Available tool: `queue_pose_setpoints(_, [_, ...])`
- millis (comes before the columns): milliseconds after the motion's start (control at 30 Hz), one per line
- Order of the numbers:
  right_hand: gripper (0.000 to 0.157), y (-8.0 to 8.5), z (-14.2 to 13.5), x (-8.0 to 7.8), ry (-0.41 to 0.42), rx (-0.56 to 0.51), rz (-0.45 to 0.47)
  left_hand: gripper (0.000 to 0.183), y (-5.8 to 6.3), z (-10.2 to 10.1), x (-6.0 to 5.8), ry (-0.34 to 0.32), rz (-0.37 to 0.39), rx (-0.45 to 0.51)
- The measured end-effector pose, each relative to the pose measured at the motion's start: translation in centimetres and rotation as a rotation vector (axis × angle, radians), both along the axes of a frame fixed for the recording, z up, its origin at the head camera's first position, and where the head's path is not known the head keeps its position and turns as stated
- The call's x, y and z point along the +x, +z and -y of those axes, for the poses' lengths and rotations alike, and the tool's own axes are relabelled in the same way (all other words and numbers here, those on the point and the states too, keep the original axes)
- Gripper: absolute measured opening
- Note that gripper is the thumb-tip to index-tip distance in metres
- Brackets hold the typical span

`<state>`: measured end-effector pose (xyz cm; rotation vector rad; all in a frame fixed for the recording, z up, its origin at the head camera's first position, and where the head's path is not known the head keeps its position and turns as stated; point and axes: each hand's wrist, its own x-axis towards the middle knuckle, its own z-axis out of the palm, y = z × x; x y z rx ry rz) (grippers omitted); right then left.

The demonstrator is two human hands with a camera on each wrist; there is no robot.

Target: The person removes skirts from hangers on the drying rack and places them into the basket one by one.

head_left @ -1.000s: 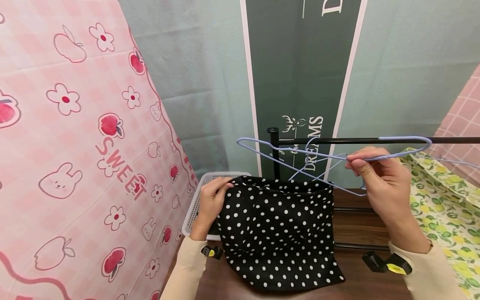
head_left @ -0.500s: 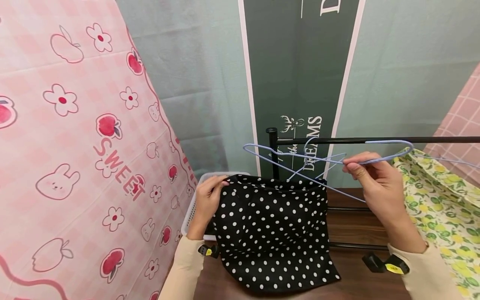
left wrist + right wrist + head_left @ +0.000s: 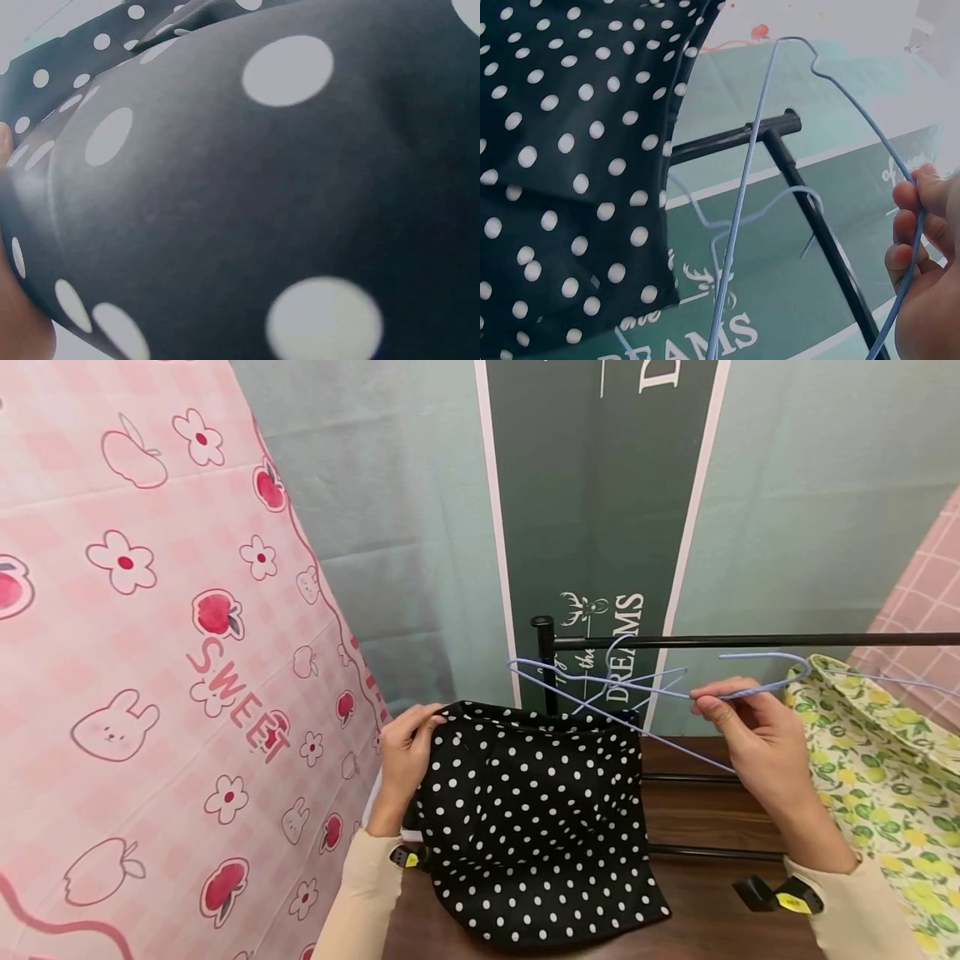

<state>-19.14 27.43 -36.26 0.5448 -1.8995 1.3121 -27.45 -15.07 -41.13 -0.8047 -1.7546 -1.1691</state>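
A black skirt with white polka dots (image 3: pixel 540 827) hangs from my left hand (image 3: pixel 405 760), which pinches its upper left corner. The skirt's top edge gapes a little, and its cloth fills most of the left wrist view. My right hand (image 3: pixel 765 747) holds a blue wire hanger (image 3: pixel 585 678) between thumb and fingers, along one sloping arm. The hanger lies nearly flat, its narrow end pointing left over the skirt's upper right corner. In the right wrist view, the hanger wire (image 3: pixel 742 180) stands apart from the skirt's edge (image 3: pixel 649 142).
A black rail (image 3: pixel 750 641) crosses behind my hands, with a post at its left end. Another blue hanger (image 3: pixel 615 647) hangs on it. Lemon-print cloth (image 3: pixel 885 777) hangs at the right. A pale basket shows slightly behind my left hand. Printed curtains enclose the left and back.
My left hand and the skirt have shifted left, covering more of the basket. The hanger has turned in my right hand, its narrow end moving right and down towards the skirt's right corner.
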Motion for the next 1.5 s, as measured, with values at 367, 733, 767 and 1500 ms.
queue_pose_setpoints(367, [0.011,-1.9,-1.6,-0.4,-0.082,0.043,0.049,0.009,1.6,0.7,0.0,0.002,-0.035,0.048])
queue_pose_setpoints(733, [0.01,-3.0,-2.8,-0.6,-0.091,0.036,0.053,0.012,2.6,1.7,-0.4,0.027,-0.027,0.099])
queue_pose_setpoints(767, [0.01,-3.1,-3.0,-0.7,-0.094,0.035,0.051,0.011,2.7,1.8,-0.4,0.035,-0.022,0.104])
queue_pose_setpoints(1500, [0.006,-4.0,-4.7,-0.5,-0.196,0.026,0.092,0.009,5.7,3.4,-0.9,0.089,-0.007,0.165])
